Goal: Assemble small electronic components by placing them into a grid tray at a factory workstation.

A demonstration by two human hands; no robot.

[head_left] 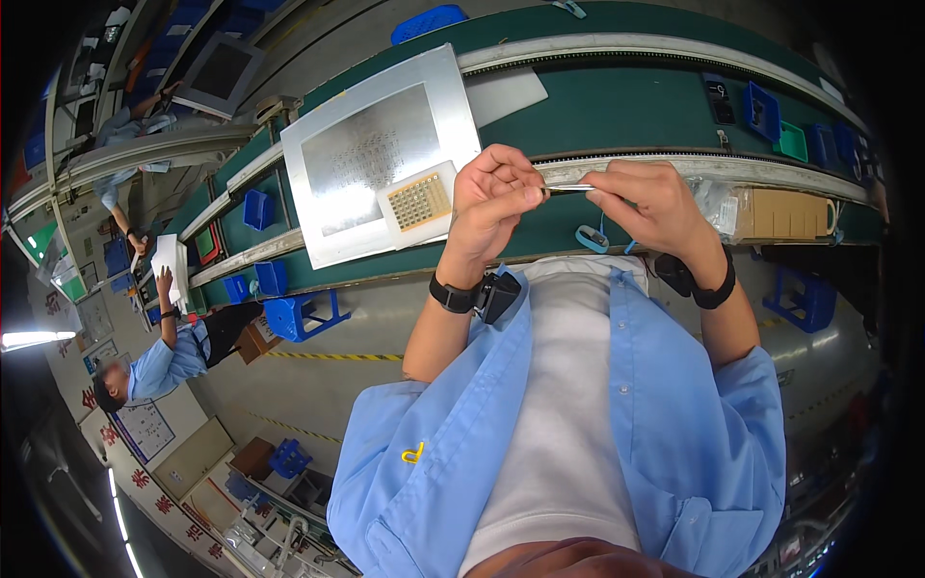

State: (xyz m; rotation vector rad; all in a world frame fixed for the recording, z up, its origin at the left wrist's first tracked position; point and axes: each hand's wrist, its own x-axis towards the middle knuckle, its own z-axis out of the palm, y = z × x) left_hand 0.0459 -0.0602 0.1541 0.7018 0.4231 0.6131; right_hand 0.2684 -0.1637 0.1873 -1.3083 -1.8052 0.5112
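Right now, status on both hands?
Left hand and right hand both pinch a thin metal tool. Metal stencil plate lies beyond, clear.

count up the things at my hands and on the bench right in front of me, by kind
Hands: 2, left and right
Metal rod held between them: 1
Silver panel: 1
Small grid tray: 1
Wristbands: 2, left and right
Total: 7

Both forearms are raised, the left hand (493, 197) and right hand (647, 200) close together, fingertips pinched in a fine grip, black bands on both wrists.
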